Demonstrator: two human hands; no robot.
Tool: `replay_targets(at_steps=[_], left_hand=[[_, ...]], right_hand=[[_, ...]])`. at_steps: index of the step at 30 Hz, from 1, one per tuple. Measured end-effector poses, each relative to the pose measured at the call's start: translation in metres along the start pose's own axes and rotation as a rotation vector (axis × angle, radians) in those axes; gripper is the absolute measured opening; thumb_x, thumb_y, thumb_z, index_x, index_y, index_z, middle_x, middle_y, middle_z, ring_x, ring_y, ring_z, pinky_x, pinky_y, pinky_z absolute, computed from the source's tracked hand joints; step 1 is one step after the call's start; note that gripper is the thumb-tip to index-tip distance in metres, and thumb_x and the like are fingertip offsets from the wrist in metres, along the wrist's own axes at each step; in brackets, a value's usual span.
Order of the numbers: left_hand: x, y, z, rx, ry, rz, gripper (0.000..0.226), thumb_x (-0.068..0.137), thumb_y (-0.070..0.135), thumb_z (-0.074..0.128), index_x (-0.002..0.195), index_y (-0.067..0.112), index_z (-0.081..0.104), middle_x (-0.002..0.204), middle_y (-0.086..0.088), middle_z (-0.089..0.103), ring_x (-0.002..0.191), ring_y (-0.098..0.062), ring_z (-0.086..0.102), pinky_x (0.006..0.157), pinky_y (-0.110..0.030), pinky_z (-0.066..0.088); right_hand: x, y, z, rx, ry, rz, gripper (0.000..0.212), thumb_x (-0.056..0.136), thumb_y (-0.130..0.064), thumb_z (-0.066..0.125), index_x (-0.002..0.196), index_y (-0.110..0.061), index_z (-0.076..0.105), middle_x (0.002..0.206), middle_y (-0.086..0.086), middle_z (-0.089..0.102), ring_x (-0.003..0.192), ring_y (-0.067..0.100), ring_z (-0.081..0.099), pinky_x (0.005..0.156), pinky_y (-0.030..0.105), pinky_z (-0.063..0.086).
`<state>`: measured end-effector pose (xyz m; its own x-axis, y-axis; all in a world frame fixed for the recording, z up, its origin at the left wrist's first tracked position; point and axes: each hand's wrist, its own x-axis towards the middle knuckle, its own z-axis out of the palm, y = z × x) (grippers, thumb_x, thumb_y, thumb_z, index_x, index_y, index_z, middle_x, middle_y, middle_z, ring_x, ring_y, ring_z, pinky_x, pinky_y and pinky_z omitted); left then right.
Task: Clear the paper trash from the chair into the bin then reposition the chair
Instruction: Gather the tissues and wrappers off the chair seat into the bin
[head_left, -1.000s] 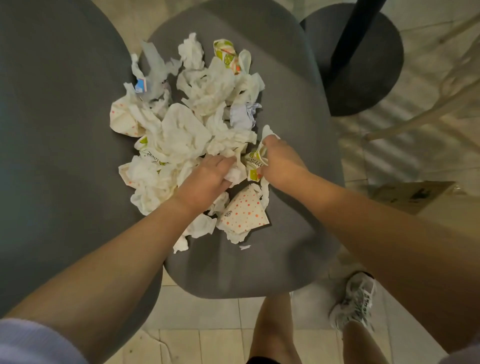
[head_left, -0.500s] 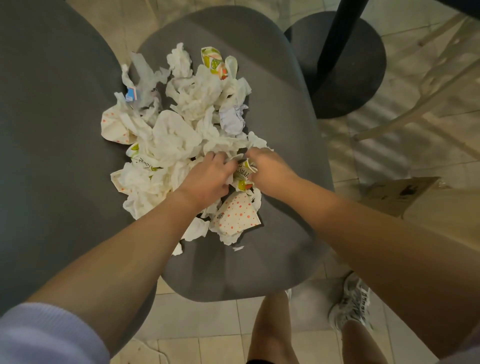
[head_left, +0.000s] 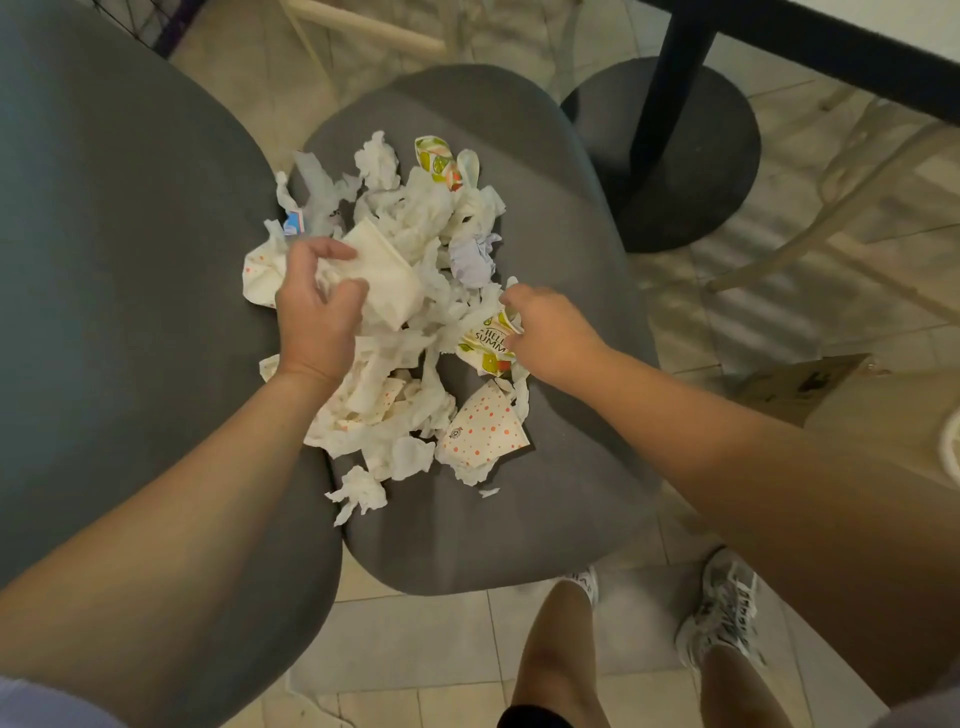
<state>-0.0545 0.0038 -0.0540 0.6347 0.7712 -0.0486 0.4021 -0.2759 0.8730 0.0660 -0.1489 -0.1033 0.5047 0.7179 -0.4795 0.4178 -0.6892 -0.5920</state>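
- Gathering is under way: the heap of crumpled white and printed paper trash (head_left: 415, 322) lies on the grey upholstered chair seat (head_left: 561, 249); no bin is identifiable in view, and repositioning is judged not begun.
- Left hand (head_left: 317, 306) grip holds a wad of white tissue; right hand (head_left: 550, 332) grip pinches a printed wrapper at the heap's right edge.
- Against the earlier frames, the hands have spread apart, the left shifting to the heap's left side.

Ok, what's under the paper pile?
Grey chair seat shows all round the pile and through a gap mid-pile. What lies under the thick paper, or the hands, is hidden.
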Motion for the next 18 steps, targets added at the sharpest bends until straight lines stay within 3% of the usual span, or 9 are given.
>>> replay_targets(at_steps=[3,6,12,18], left_hand=[[0.008,0.021,0.001,-0.167,0.067,-0.109,0.014,0.07,0.012,0.043,0.077,0.021,0.05,0.058,0.017,0.047,0.043,0.001,0.036,0.042,-0.012,0.028],[0.002,0.034,0.01,-0.14,0.038,-0.106,0.013,0.068,0.016,0.043,0.074,0.023,0.052,0.07,0.009,0.046,0.046,0.003,0.036,0.046,-0.012,0.03],[-0.016,0.058,0.039,-0.138,-0.049,-0.065,0.013,0.068,0.017,0.044,0.075,0.023,0.053,0.08,0.01,0.048,0.057,0.002,0.04,0.051,-0.012,0.033],[-0.051,0.097,0.099,-0.133,-0.188,0.002,0.013,0.068,0.017,0.044,0.077,0.02,0.052,0.075,0.008,0.047,0.056,0.001,0.043,0.048,-0.013,0.032]], right_hand=[[-0.007,-0.002,-0.007,0.025,0.042,-0.016,0.035,0.087,0.003,0.053,0.121,-0.003,0.049,0.121,0.017,0.053,0.105,0.031,0.055,0.087,0.042,0.05],[-0.017,-0.001,-0.017,0.052,0.083,-0.021,0.034,0.087,0.005,0.052,0.12,-0.002,0.05,0.12,0.017,0.053,0.103,0.032,0.056,0.085,0.041,0.05],[-0.046,0.016,-0.041,0.104,0.174,-0.005,0.037,0.086,0.003,0.052,0.122,-0.007,0.05,0.124,0.014,0.051,0.106,0.029,0.054,0.083,0.033,0.046],[-0.098,0.063,-0.081,0.147,0.252,0.052,0.042,0.085,0.004,0.049,0.125,-0.007,0.049,0.127,0.015,0.05,0.113,0.03,0.052,0.09,0.036,0.045]])
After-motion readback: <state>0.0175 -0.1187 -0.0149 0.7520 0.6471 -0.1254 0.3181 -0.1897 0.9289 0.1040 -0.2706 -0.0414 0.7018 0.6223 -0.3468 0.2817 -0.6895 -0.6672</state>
